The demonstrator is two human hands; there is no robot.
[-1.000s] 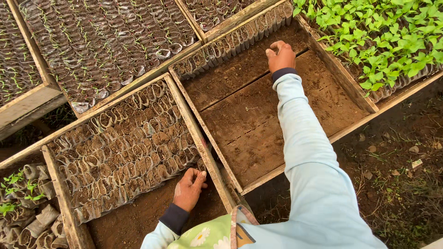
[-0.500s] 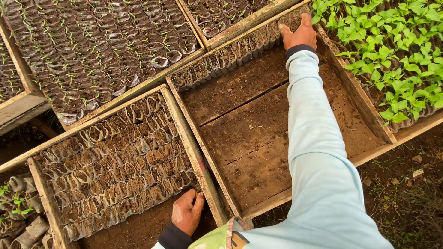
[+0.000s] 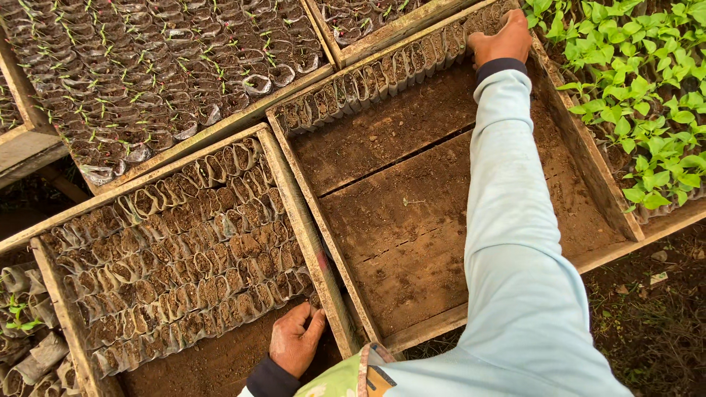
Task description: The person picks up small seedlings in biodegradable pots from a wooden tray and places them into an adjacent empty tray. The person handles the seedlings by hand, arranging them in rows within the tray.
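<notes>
From the head camera I see my right hand point(image 3: 502, 38) stretched far forward, arm straight in a pale blue sleeve point(image 3: 515, 242), fingers pressed together and curled over the row of small soil-filled bags point(image 3: 390, 70) at the far end of a mostly bare wooden tray point(image 3: 412, 235). My left hand point(image 3: 296, 340) rests palm down, fingers loosely together, on the dirt floor of the nearer tray point(image 3: 294, 213), just beside its crinkled bags point(image 3: 176, 250). Leafy green seedlings point(image 3: 632, 88) stand at right.
</notes>
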